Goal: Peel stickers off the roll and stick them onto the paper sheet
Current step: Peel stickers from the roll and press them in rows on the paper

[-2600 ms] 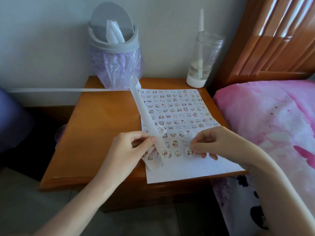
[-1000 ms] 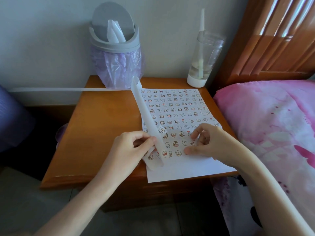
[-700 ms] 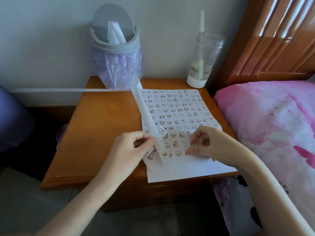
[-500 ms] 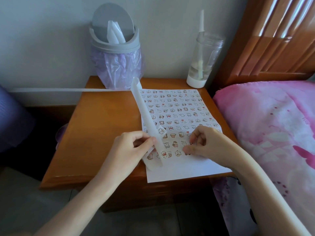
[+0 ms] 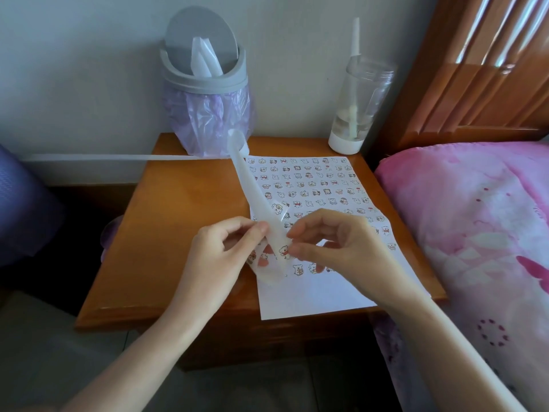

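A white paper sheet (image 5: 312, 295) lies on the wooden nightstand, its far part filled with rows of small cartoon stickers. A long translucent sticker strip (image 5: 252, 191) rises from the sheet's left side and curls over at the top. My left hand (image 5: 219, 257) pinches the strip's lower part between thumb and fingers. My right hand (image 5: 341, 248) hovers just above the sheet, its thumb and forefinger pinching a small bear sticker (image 5: 284, 250) on the strip. The strip's loose end curls below my fingers.
The nightstand (image 5: 178, 218) holds a grey swing-lid bin (image 5: 208, 84) with a purple liner at the back and a clear bottle (image 5: 359, 99) at the back right. A pink bed (image 5: 475, 233) borders the right side. The used strip trails off to the left.
My right hand has left the sheet, where it was pressing a sticker down, and moved left to the strip. My left hand has raised the strip slightly.
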A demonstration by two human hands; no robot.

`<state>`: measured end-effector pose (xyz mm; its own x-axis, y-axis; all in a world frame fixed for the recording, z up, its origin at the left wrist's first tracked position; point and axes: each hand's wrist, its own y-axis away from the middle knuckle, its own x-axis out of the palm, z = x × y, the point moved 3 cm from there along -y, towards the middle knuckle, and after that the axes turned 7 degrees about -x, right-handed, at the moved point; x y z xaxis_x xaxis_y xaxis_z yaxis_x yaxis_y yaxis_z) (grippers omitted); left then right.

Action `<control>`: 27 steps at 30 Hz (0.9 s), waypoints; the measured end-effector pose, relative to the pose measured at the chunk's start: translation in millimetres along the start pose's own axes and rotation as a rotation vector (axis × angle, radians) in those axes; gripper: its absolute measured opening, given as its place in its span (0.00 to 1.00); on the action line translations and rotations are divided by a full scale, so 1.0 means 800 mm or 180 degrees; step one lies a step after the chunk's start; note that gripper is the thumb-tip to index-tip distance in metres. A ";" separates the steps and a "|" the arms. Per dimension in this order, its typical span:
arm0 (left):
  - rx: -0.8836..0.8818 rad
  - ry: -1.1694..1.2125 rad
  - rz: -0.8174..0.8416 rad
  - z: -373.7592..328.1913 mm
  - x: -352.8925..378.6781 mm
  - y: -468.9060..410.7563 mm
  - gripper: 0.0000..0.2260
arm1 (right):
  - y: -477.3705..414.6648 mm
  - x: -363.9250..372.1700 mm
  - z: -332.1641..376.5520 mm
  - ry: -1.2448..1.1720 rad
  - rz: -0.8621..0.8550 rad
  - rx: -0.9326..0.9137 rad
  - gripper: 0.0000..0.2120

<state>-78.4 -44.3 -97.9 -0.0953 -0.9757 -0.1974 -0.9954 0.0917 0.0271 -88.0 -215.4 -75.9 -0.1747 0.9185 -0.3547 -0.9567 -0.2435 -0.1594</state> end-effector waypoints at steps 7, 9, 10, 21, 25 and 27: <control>-0.0247 0.0402 0.0310 -0.004 0.008 0.005 0.14 | 0.000 -0.004 -0.002 -0.0128 -0.0345 -0.0071 0.04; -0.0165 0.0288 0.0335 -0.007 0.010 0.007 0.12 | 0.000 -0.003 -0.003 0.0001 -0.0373 -0.0104 0.04; -0.0135 0.0216 0.0311 -0.007 0.010 0.007 0.11 | 0.000 -0.002 -0.003 0.0059 -0.0379 -0.0124 0.04; -0.0133 -0.0036 0.0197 -0.001 0.009 0.005 0.04 | 0.003 0.003 -0.002 0.0679 -0.0347 -0.0255 0.04; -0.0208 -0.0013 0.0212 0.002 0.011 0.004 0.05 | 0.002 0.004 -0.001 0.1100 -0.0276 -0.0386 0.04; -0.0245 -0.0007 0.0193 0.003 0.011 0.003 0.05 | 0.001 0.004 0.003 0.1100 -0.0205 -0.0442 0.04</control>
<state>-82.0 -51.9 -102.0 -0.1556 -0.9684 -0.1952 -0.9842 0.1350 0.1144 -90.1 -212.3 -75.1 -0.0037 0.7798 -0.6261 -0.9184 -0.2503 -0.3064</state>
